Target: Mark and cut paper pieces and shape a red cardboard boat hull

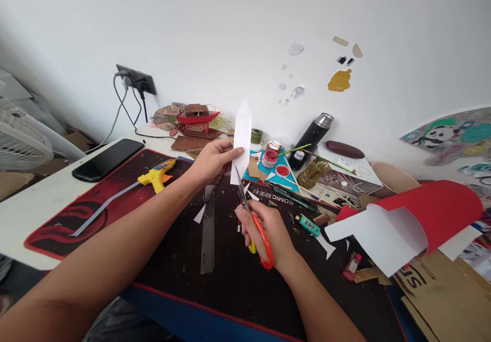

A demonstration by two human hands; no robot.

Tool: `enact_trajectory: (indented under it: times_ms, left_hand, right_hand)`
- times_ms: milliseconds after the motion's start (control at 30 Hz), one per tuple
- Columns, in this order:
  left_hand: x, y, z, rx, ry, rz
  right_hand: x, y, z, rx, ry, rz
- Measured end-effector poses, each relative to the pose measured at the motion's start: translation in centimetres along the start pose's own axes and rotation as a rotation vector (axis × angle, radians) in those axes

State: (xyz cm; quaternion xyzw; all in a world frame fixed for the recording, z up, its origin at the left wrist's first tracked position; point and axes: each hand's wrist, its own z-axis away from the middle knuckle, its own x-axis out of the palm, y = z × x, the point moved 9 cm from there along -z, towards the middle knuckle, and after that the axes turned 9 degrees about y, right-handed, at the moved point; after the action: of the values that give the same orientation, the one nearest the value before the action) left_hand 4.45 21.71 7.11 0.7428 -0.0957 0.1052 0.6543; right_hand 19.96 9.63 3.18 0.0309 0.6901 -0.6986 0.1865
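Pinched between the thumb and fingers of my left hand is a white paper strip, held upright with a pointed top. My right hand grips a pair of scissors with orange and yellow handles. The scissor blades reach up to the lower end of the strip. Below my hands a metal ruler lies on the dark desk mat. Small white paper scraps lie near the blades.
A yellow glue gun and a black phone lie at the left. Paint jars, a black thermos and a model boat stand at the back. On the right are a green lighter and a red paper roll.
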Motion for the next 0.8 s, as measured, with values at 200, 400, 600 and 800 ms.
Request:
enact_trajectory:
  times_ms: [200,400,600,800]
  left_hand:
    - [0.08,-0.05,0.04,-0.010,0.000,0.005]
    - [0.13,0.09,0.13,-0.006,-0.006,-0.007]
    - [-0.06,0.22,0.02,0.006,0.002,-0.024]
    - [-0.56,0.34,-0.25,0.064,0.031,-0.103]
  right_hand:
    - [0.01,-0.03,0.10,0.000,-0.001,-0.004]
    - [-0.09,0.07,0.12,-0.020,0.010,0.020]
    - [-0.06,0.15,0.06,-0.015,0.007,0.035]
    - [-0.05,0.08,0.05,-0.009,0.008,0.043]
